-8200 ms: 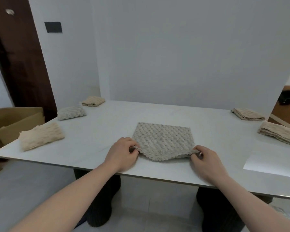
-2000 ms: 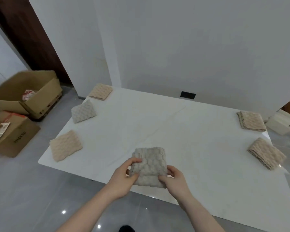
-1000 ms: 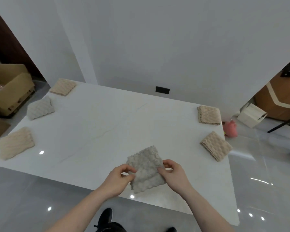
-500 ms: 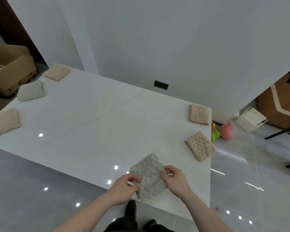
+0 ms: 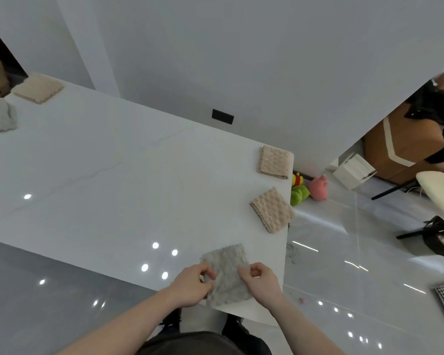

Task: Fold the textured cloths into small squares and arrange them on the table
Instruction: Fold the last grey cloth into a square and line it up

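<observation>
my left hand (image 5: 191, 286) and right hand (image 5: 263, 281) pinch the folded grey cloth (image 5: 227, 274) by its side edges. it sits at the table (image 5: 113, 190) corner, just near of two beige folded cloths (image 5: 272, 210).

Bare white table (image 5: 118, 190) across the middle; two folded beige cloths (image 5: 272, 210) along its right edge.

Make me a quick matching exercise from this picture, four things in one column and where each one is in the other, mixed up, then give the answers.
Things:
1. grey cloth
2. pink plush toy
3. beige cloth
4. black plate

Places:
A. on the wall above the table's far edge
B. far right corner of the table
C. held between both hands
D. on the floor beside the table

Pairs: 1-C, 2-D, 3-B, 4-A
</observation>
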Action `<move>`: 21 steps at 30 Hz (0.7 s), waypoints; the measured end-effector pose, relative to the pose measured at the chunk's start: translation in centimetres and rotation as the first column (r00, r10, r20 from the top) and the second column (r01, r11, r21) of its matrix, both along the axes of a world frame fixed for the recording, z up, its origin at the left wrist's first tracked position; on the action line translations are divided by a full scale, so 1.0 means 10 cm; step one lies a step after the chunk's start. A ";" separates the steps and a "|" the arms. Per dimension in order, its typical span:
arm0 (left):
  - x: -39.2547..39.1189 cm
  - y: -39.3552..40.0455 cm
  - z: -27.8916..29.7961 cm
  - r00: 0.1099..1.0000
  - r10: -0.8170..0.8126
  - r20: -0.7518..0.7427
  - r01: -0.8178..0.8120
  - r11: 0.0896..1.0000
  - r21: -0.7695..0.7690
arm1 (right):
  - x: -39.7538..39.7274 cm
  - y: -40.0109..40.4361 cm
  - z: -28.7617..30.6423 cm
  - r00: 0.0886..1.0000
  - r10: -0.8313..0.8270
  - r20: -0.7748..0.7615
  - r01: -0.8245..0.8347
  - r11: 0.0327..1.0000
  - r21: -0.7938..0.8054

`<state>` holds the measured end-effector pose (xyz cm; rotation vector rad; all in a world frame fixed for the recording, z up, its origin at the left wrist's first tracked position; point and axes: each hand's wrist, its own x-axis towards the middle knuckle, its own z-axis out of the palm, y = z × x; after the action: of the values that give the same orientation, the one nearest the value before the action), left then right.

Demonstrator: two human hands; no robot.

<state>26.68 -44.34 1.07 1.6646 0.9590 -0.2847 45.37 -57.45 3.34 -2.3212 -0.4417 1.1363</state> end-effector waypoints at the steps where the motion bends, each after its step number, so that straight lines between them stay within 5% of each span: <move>1: 0.08 -0.06 -0.01 1.000 0.007 -0.007 -0.007 1.000 0.008 | 0.08 -0.05 -0.04 1.000 0.017 0.008 -0.017 1.000 -0.021; 13: 1.05 -0.62 -0.19 0.970 0.244 0.004 -0.239 0.947 0.214 | 0.93 -0.54 -0.35 0.981 -0.011 -0.196 0.002 0.999 -0.047; 21: 1.16 -0.81 -0.39 0.935 0.345 -0.078 -0.329 0.929 0.167 | 1.03 -0.74 -0.48 0.974 0.027 -0.225 -0.057 0.990 -0.128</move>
<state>38.24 -52.44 -2.86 1.5974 1.3564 -0.0685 55.71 -64.81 -1.45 -2.2703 -0.3418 1.4686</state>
